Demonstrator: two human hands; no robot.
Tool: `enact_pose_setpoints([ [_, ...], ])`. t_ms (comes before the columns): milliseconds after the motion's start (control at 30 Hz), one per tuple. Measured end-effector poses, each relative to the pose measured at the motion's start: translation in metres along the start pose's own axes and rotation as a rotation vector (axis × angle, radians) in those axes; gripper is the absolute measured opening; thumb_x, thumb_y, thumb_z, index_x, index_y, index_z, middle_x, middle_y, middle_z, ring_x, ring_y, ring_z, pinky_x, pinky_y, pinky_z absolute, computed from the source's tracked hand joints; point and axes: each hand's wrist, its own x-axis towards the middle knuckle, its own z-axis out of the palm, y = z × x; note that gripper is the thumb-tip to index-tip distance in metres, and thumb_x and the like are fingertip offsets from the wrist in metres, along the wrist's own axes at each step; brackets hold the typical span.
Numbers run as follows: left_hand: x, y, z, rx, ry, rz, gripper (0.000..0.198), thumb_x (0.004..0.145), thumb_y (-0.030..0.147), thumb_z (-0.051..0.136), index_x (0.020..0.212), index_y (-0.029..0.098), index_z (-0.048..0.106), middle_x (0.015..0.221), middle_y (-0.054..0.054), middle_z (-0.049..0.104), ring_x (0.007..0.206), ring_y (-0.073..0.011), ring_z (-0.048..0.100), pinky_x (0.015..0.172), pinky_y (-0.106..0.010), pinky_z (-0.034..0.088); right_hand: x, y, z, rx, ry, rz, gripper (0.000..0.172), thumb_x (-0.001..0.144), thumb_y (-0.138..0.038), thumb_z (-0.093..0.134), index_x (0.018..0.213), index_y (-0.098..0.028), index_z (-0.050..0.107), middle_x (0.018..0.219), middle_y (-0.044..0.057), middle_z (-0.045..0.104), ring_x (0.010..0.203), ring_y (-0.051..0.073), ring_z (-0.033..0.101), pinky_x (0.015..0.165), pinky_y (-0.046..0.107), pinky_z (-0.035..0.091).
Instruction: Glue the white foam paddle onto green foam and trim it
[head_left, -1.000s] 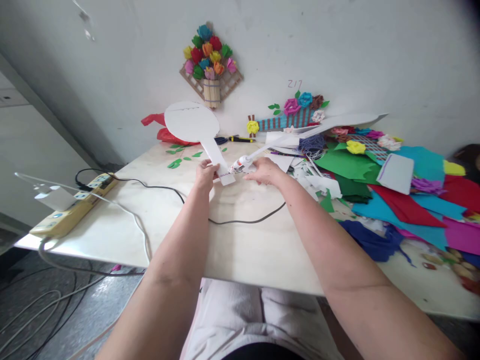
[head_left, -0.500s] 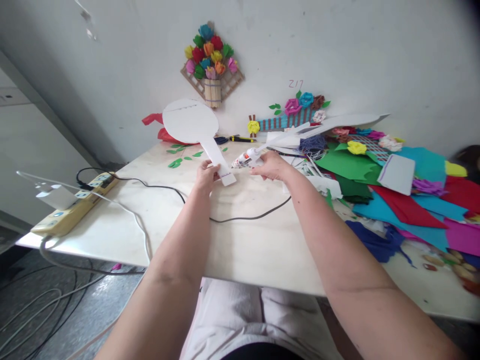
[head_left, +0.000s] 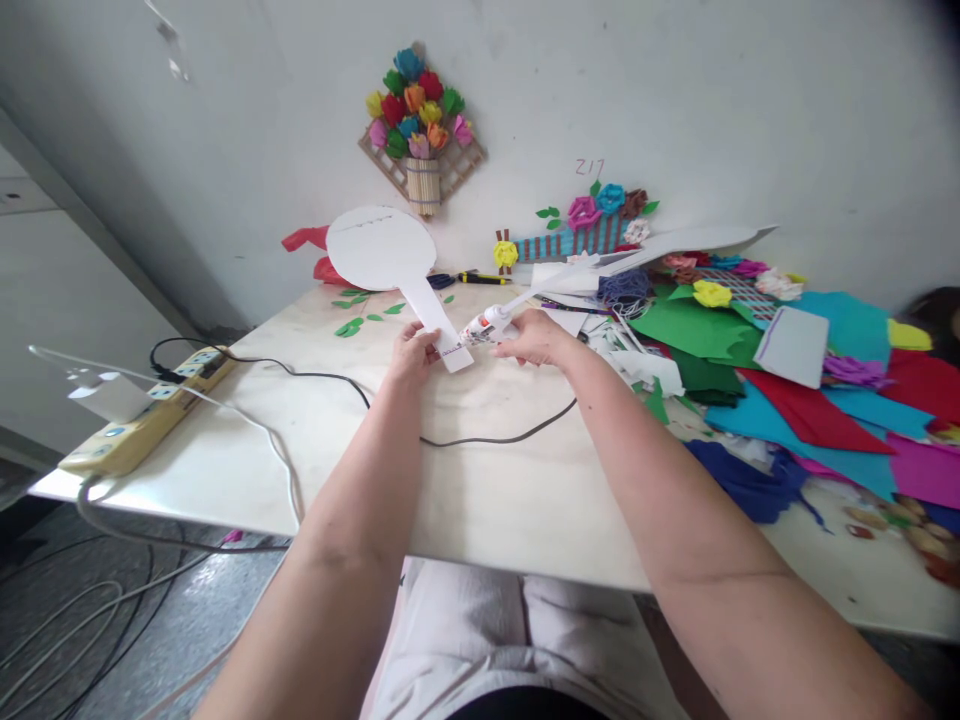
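My left hand grips the handle of a white paddle-shaped card cutout, whose round head tilts up toward the wall. In my right hand is a white hot glue gun, its nozzle pressed against the lower end of the cutout's handle beside my left fingers. A glue stick pokes out of the gun's back toward the upper right. The gun's black cord loops across the white table in front of my arms.
A beige power strip with cables lies at the table's left edge. Coloured paper sheets and paper flowers pile up on the right. Green paper leaves, scissors and a pen lie near the wall. Flower crafts hang on the wall.
The glue gun lifted slightly away to the right half a second ago, then came back down so its nozzle touches the cutout's handle again. My left hand has stayed put.
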Motion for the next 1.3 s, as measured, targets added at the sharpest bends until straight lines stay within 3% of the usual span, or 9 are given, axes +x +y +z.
enact_pose_setpoints([
  [333,-0.005,0.005,0.004,-0.004,0.001,-0.017,0.031,0.057,0.01,0.065,0.084,0.017,0.051,0.067,-0.001,0.065,0.056,-0.0147,0.062,0.056,-0.029,0.052,0.005,0.006,0.003,0.027,0.001,-0.014,0.031,0.066,-0.037,0.069,0.087,-0.014,0.067,0.05,-0.001,0.056,0.047,0.013,0.055,0.04,0.018,0.038],
  [900,-0.005,0.005,0.004,0.003,-0.023,-0.022,0.032,0.057,0.012,0.066,0.084,0.018,0.05,0.069,0.0,0.065,0.058,-0.0146,0.062,0.058,-0.029,0.052,0.003,0.004,0.003,0.029,-0.01,0.01,0.03,0.067,-0.035,0.069,0.089,-0.014,0.067,0.049,-0.001,0.055,0.046,0.012,0.054,0.041,0.018,0.038],
  [1300,-0.006,0.005,0.002,-0.059,-0.087,-0.035,0.033,0.06,0.012,0.07,0.088,0.018,0.054,0.072,0.001,0.066,0.063,-0.013,0.063,0.061,-0.026,0.053,-0.01,-0.004,-0.01,0.211,0.022,-0.021,0.019,0.07,-0.027,0.07,0.078,-0.012,0.063,0.042,-0.003,0.049,0.035,0.007,0.042,0.036,0.018,0.033],
])
